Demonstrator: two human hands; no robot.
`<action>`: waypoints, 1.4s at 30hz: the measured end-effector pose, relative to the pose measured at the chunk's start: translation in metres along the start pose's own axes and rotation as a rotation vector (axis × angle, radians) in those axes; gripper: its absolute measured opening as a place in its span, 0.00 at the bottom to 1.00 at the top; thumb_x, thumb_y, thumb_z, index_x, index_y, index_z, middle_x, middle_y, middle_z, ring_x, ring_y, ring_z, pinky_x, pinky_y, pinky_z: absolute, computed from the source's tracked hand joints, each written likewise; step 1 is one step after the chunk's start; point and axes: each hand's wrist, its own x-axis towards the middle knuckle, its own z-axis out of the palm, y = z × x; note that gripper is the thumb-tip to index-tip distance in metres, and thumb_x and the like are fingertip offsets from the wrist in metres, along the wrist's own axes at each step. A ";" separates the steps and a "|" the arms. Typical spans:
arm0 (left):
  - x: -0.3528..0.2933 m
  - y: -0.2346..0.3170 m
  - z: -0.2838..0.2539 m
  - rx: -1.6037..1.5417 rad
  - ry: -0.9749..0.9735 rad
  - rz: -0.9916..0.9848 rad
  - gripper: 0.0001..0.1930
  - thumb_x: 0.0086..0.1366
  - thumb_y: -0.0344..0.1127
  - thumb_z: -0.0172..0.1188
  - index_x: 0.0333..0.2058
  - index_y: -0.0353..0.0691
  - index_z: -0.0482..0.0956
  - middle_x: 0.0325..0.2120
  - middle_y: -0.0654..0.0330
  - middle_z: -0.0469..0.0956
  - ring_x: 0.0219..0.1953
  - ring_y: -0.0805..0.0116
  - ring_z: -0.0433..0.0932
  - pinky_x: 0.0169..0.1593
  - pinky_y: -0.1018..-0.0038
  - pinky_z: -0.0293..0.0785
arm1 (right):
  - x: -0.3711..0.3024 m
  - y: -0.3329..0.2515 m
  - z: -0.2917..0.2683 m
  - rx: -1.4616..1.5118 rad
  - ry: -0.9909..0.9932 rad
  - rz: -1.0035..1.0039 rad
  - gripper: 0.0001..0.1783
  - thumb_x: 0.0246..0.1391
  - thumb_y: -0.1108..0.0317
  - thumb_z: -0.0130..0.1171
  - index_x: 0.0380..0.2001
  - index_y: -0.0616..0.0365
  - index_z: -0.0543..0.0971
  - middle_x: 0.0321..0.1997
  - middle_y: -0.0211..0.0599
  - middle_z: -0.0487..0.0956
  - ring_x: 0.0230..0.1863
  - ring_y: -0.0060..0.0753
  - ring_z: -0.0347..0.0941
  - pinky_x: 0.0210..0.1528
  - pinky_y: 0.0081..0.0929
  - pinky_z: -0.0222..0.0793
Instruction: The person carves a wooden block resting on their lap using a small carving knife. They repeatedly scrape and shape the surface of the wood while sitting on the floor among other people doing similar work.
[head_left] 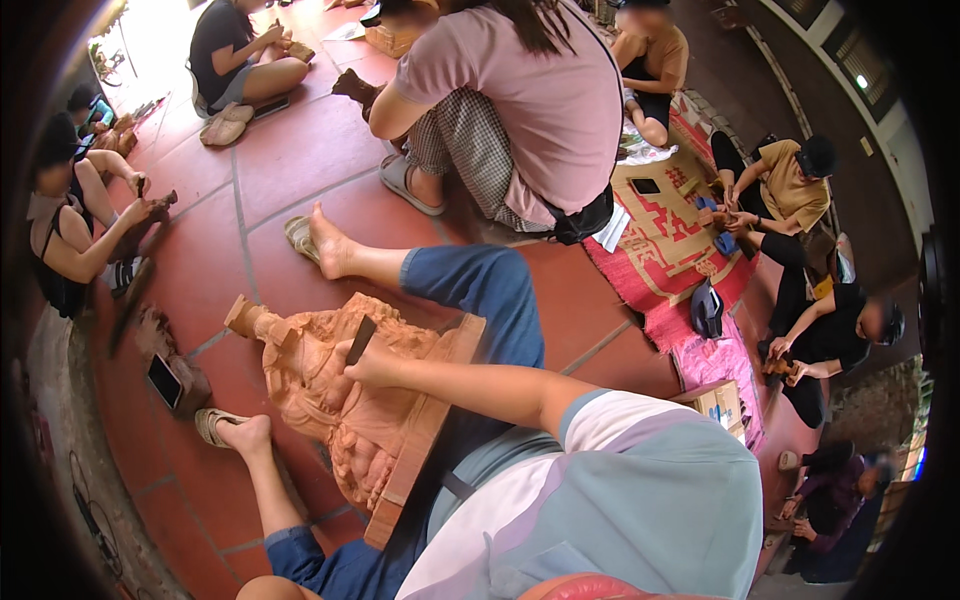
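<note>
A large carved figure of orange-brown wood [340, 395] lies tilted across my lap between my legs. Its flat slab base [425, 440] is turned toward my body, and a narrow neck-like end points away. My right hand [370, 362] is closed around a dark, flat, strip-like tool [361, 340] over the middle of the carving. The tool's lower part is hidden in my fingers, so its exact kind does not show. At the lower edge a patch of skin appears, but no left hand can be made out.
Red tiles [190, 330] form the floor. A phone [165, 382] leans on a block beyond my sandalled foot. Close ahead squats a person in a pink shirt [530, 100]. Several others sit around, some handling small carvings. A red-and-tan mat [665, 230] holds a dark cap [707, 308].
</note>
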 end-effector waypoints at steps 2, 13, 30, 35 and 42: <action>0.000 0.000 -0.005 0.015 -0.002 -0.003 0.08 0.51 0.28 0.52 0.32 0.36 0.75 0.29 0.61 0.75 0.31 0.75 0.74 0.41 0.77 0.73 | -0.005 -0.002 0.016 -0.083 -0.041 -0.020 0.04 0.36 0.74 0.56 0.22 0.55 0.77 0.22 0.35 0.77 0.27 0.34 0.74 0.31 0.29 0.68; -0.025 0.220 -0.109 -0.166 0.538 0.413 0.07 0.58 0.32 0.52 0.30 0.39 0.79 0.27 0.62 0.79 0.31 0.76 0.76 0.40 0.78 0.74 | -0.001 0.027 0.019 -0.050 -0.076 -0.105 0.05 0.39 0.81 0.51 0.23 0.61 0.73 0.26 0.32 0.75 0.32 0.25 0.70 0.37 0.24 0.66; -0.045 -0.036 -0.084 0.836 -0.522 -0.997 0.35 0.64 0.59 0.32 0.43 0.32 0.76 0.45 0.42 0.73 0.50 0.47 0.71 0.53 0.57 0.65 | -0.006 -0.028 0.030 0.034 -0.100 0.227 0.02 0.38 0.77 0.53 0.20 0.61 0.75 0.20 0.28 0.73 0.20 0.18 0.66 0.23 0.19 0.61; -0.039 -0.039 -0.078 0.817 -0.435 -1.006 0.34 0.64 0.57 0.32 0.41 0.30 0.77 0.42 0.40 0.74 0.48 0.46 0.72 0.52 0.57 0.66 | 0.011 0.013 -0.002 0.040 -0.058 0.225 0.02 0.39 0.77 0.53 0.20 0.59 0.75 0.20 0.25 0.72 0.21 0.18 0.65 0.23 0.19 0.61; -0.040 -0.036 -0.081 0.837 -0.460 -0.983 0.33 0.64 0.56 0.32 0.41 0.32 0.77 0.42 0.41 0.74 0.48 0.45 0.72 0.52 0.56 0.66 | 0.016 0.008 -0.016 0.219 -0.078 0.430 0.04 0.43 0.80 0.55 0.22 0.59 0.73 0.27 0.31 0.75 0.28 0.23 0.72 0.32 0.18 0.70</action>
